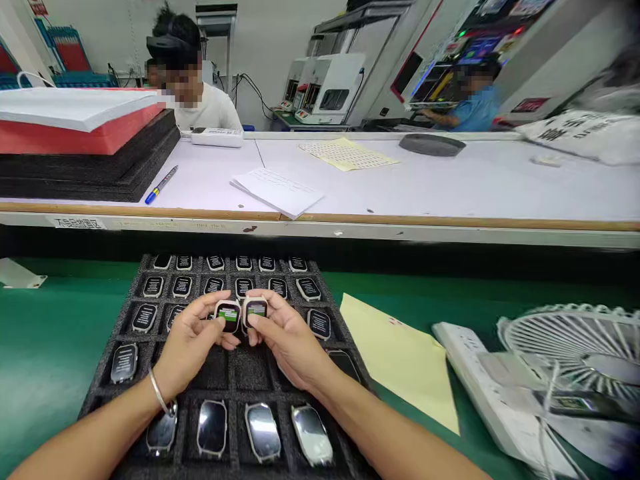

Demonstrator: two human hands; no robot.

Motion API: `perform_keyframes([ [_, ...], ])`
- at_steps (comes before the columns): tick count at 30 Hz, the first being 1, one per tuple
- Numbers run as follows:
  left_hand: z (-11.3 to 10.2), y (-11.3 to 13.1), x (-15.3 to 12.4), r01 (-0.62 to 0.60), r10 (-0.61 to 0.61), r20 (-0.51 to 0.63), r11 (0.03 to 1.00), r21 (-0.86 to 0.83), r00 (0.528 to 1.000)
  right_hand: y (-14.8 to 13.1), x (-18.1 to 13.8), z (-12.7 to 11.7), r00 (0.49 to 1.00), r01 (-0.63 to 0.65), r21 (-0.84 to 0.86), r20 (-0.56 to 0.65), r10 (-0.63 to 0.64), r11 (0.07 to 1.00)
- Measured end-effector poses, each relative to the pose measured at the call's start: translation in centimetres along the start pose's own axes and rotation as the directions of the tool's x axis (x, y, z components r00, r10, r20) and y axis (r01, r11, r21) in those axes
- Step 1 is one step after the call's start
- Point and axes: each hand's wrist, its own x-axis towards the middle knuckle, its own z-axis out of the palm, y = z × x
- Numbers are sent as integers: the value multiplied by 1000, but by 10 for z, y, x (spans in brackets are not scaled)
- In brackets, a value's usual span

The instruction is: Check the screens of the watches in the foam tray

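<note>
A black foam tray [100, 383] lies on the green mat, its pockets filled with several smartwatch bodies. My left hand [187, 343] is closed around one watch body [229, 316] with a lit screen, held just above the tray's middle. My right hand [287, 340] grips a second watch body [255, 311], its screen also lit, right beside the first. The two watches nearly touch. A bangle sits on my left wrist. The near row holds watch bodies [263, 432] with dark, shiny screens; the far rows show labelled ones [182, 286].
A yellow sheet [400, 360] lies right of the tray. A white power strip [480, 373] and a white fan [575, 347] sit at the right. Behind runs a white bench with papers [277, 190], a blue pen [161, 185] and stacked foam [90, 160]. Two people sit beyond.
</note>
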Motion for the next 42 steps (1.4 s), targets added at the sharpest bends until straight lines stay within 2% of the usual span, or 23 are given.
perform_keyframes([
  [15, -1, 0, 4, 13, -13, -3, 999, -42, 1000, -3, -1, 0, 1000, 6, -6, -8, -6, 1000],
  [21, -2, -2, 5, 16, -17, -5, 999, -51, 1000, -3, 1, 0, 998, 64, -33, -8, -64, 997],
  [26, 0, 6, 1, -19, 18, -18, 998, -65, 1000, -9, -1, 1, 994, 109, 21, 26, -110, 994],
  [30, 0, 20, -5, -60, 61, 13, 997, -50, 998, -19, -4, 5, 991, 99, 56, 80, -103, 994],
  [34, -3, 44, -5, -163, 163, 40, 987, -9, 986, -41, -1, 14, 984, 74, 61, 161, -83, 995],
  [38, -1, 81, 7, -334, 333, 52, 942, 14, 942, -80, 15, 25, 951, 194, 27, 240, -195, 981],
  [42, 5, 122, 26, -520, 519, 56, 854, 13, 853, -127, 35, 37, 876, 400, -50, 316, -365, 915],
])
